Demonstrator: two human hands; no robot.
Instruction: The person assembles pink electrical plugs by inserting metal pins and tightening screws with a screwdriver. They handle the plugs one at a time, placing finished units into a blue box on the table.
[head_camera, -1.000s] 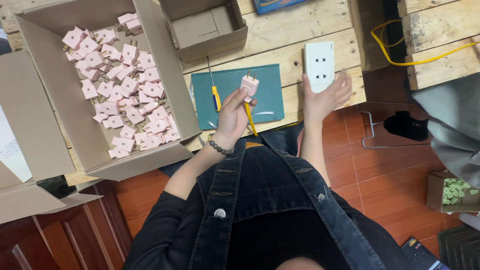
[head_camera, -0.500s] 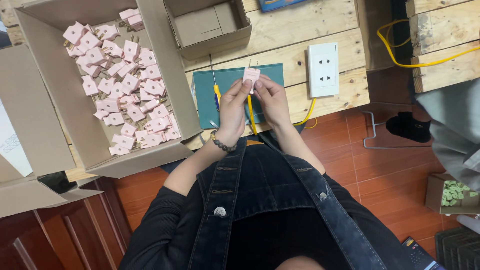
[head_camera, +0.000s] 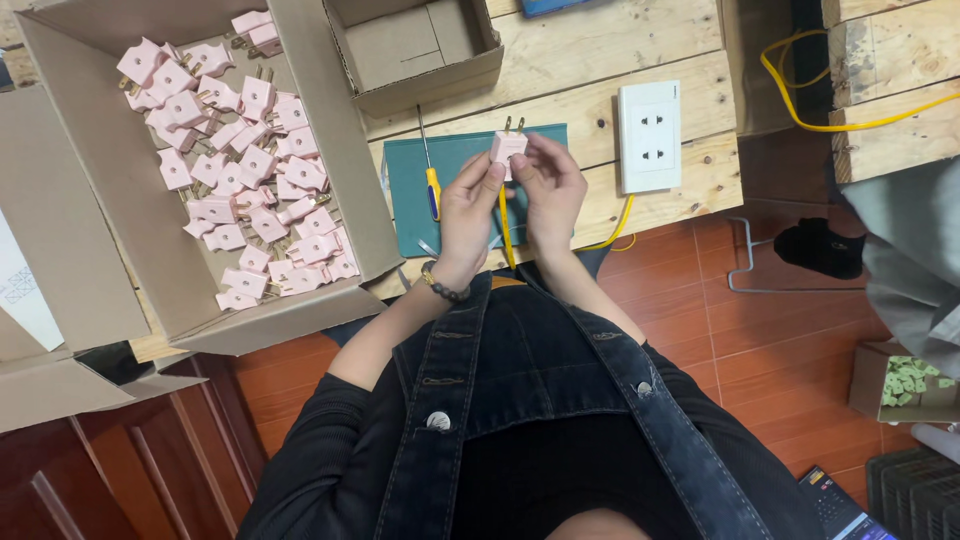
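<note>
Holding a small pink plug (head_camera: 507, 148) up between both sets of fingertips, the left hand (head_camera: 468, 205) and right hand (head_camera: 548, 190) pinch it from either side, fingers curled close around it, its two metal prongs pointing away from the person. It sits in the air just above a dark green mat (head_camera: 455, 180) on the pale wooden bench (head_camera: 600, 60). A yellow-handled screwdriver (head_camera: 430, 172) lies on that mat just left of the left hand, and a second yellow tool shows between the wrists (mostly hidden, can't tell what it is).

Right of the hands, a white double socket plate (head_camera: 650, 136) lies flat on the bench, near but not touching them. A yellow cable (head_camera: 800, 100) loops across the planks beyond it.

Boxes next: a big open cardboard box (head_camera: 370, 200) to the left holds a loose heap of pink plugs (head_camera: 240, 170) like the one in hand. A smaller open cardboard box (head_camera: 415, 45) sits above the mat, nothing visible inside except its folded flaps. Far right on the red tile floor, a little carton (head_camera: 905, 385) holds pale green bits.
</note>
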